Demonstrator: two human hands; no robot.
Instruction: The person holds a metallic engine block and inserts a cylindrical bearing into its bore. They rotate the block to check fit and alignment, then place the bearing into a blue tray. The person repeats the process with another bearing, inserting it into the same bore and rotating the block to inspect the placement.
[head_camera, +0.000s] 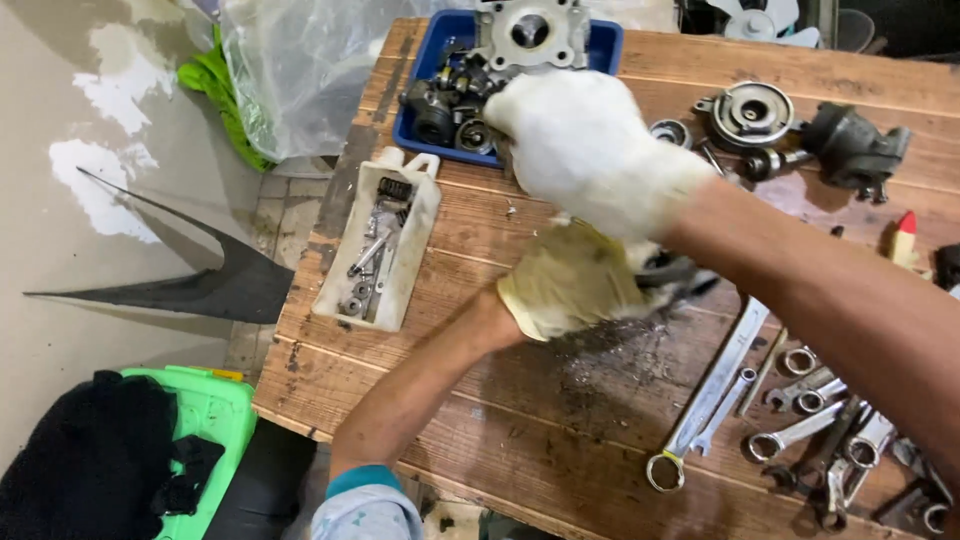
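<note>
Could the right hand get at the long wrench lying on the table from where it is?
Probably yes: the long wrench lies uncovered on the wooden table, just below the gloved right hand; that hand is busy over the dark part, though.

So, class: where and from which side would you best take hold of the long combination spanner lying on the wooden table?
Grip the long spanner on its flat shank, mid-length, coming from above. It lies flat and slanted, ring end nearest the table edge. A smaller spanner lies close along its right side, so its left side is freer for fingers.
</note>
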